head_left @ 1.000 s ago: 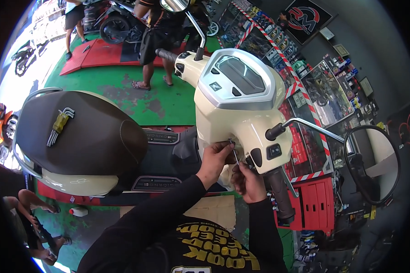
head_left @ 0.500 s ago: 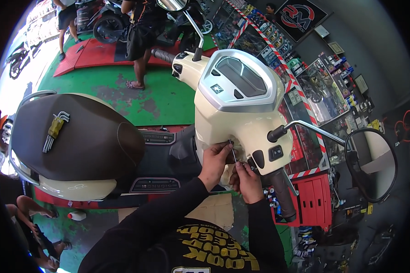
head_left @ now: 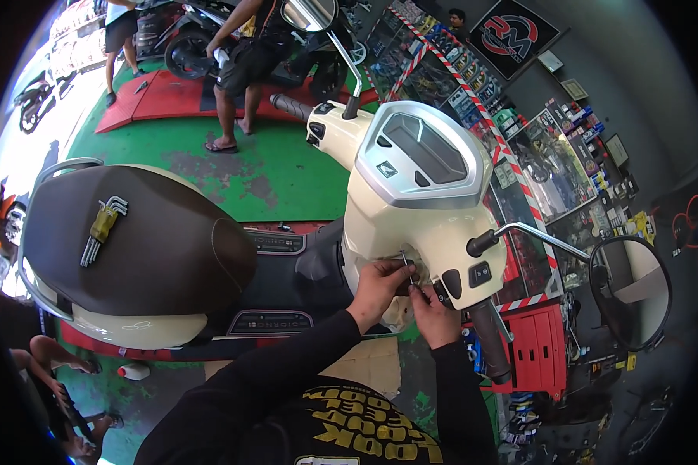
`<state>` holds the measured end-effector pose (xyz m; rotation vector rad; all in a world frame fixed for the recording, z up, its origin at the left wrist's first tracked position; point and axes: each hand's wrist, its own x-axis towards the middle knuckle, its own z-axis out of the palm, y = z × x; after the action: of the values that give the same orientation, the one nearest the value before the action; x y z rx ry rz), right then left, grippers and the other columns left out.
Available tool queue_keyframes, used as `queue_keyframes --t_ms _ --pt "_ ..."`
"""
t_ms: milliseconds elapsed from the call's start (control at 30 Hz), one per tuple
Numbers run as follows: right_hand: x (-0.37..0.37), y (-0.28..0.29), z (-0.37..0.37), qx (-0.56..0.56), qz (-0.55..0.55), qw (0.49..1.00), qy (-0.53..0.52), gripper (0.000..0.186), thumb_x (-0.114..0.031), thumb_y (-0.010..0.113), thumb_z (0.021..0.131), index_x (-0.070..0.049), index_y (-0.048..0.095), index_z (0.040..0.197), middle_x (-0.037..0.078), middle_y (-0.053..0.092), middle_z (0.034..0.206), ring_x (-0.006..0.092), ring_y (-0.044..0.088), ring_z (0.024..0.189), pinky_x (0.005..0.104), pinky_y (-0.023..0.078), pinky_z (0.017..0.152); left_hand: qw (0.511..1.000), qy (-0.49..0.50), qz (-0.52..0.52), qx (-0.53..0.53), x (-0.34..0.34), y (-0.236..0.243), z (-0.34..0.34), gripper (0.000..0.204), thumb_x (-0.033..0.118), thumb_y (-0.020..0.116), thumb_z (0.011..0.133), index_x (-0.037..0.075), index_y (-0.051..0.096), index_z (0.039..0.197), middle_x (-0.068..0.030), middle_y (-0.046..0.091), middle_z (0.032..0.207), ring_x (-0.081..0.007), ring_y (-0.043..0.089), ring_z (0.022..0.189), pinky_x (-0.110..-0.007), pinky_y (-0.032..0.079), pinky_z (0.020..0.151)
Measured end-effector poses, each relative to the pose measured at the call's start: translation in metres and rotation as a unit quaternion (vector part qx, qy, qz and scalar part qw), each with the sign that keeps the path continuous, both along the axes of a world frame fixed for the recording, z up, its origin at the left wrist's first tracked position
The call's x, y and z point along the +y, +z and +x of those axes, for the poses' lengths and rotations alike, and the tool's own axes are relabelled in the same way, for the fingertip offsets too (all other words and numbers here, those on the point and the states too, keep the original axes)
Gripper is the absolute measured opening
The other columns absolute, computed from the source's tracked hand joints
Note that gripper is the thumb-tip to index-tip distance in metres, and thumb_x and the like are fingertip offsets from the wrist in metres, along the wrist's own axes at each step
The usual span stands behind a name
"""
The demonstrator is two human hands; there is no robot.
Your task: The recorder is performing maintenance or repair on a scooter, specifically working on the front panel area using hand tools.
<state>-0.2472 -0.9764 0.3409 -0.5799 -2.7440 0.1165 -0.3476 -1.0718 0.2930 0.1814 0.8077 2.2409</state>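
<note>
Below the dash of a cream scooter [head_left: 372,221], both of my hands are at the underside of the handlebar cover. A thin shiny metal rod [head_left: 405,259] stands between my fingers, too small to tell its exact kind. My left hand [head_left: 378,288] pinches it between thumb and fingers near the cover. My right hand [head_left: 437,316] is closed at the rod's lower end, close to the left fingertips and beside the handlebar switches [head_left: 444,291]. Fingers hide part of the rod and whatever its tip touches. On the brown seat [head_left: 163,232] lies a hex key set [head_left: 103,230] in a yellow holder.
A chrome-stemmed mirror [head_left: 632,294] juts out at the right, above the black handlebar grip [head_left: 490,341]. A red tool cabinet [head_left: 531,341] stands behind it. Cardboard [head_left: 364,363] lies on the floor. Another person [head_left: 240,74] stands at a red ramp [head_left: 159,97] beyond.
The scooter's front and my hands sit slightly farther right and lower in the picture. My right fingers have come nearer the left ones. The person beyond has changed stance.
</note>
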Motion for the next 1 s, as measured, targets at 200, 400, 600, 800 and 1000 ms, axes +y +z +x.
queue_keyframes --t_ms 200,400,600,800,1000 --pt "-0.020 -0.001 0.003 0.073 0.075 0.994 0.030 0.022 -0.027 0.061 0.091 -0.006 0.066 0.088 0.007 0.062 0.064 0.0268 0.052 0.047 0.0362 0.038 0.046 0.999 -0.033 0.007 0.001 -0.002 -0.003 -0.005 0.017 0.011 0.062 0.095 -0.004 0.066 0.101 -0.0101 0.068 0.086 -0.0139 0.062 0.069 -0.025 0.053 0.067" --pt "-0.031 0.037 0.004 0.068 -0.521 0.843 -0.116 0.016 -0.021 0.063 0.091 -0.005 0.063 0.091 0.008 0.063 0.066 0.0269 0.049 0.043 0.0369 0.035 0.043 0.998 -0.056 0.043 0.001 -0.003 -0.003 -0.011 0.016 0.011 0.061 0.096 -0.004 0.066 0.101 -0.0112 0.069 0.088 -0.0144 0.063 0.071 -0.024 0.053 0.067" --pt "-0.020 0.015 0.007 0.094 -0.701 0.700 -0.101 0.017 -0.020 0.063 0.092 -0.005 0.061 0.097 0.006 0.062 0.066 0.0213 0.048 0.040 0.0353 0.033 0.039 0.998 -0.047 0.028 0.006 -0.004 0.003 -0.008 0.016 0.011 0.061 0.096 -0.003 0.067 0.100 -0.0116 0.069 0.088 -0.0150 0.064 0.072 -0.025 0.053 0.066" --pt "-0.015 -0.021 0.010 0.088 0.088 0.990 0.071 0.019 -0.023 0.062 0.094 -0.006 0.059 0.103 0.006 0.065 0.070 0.0142 0.046 0.037 0.0275 0.030 0.034 0.999 -0.019 -0.030 0.006 -0.007 0.007 -0.004 0.017 0.013 0.063 0.094 -0.004 0.066 0.091 -0.0092 0.067 0.080 -0.0128 0.060 0.065 -0.025 0.053 0.062" --pt "-0.012 -0.014 0.015 0.172 -0.329 0.927 0.050 0.026 -0.024 0.062 0.094 -0.003 0.060 0.109 0.011 0.070 0.078 0.0166 0.054 0.043 0.0279 0.039 0.039 0.999 -0.015 -0.045 0.018 -0.001 0.002 -0.005 0.019 0.014 0.060 0.095 -0.004 0.067 0.097 -0.0108 0.069 0.085 -0.0152 0.064 0.072 -0.024 0.051 0.066"
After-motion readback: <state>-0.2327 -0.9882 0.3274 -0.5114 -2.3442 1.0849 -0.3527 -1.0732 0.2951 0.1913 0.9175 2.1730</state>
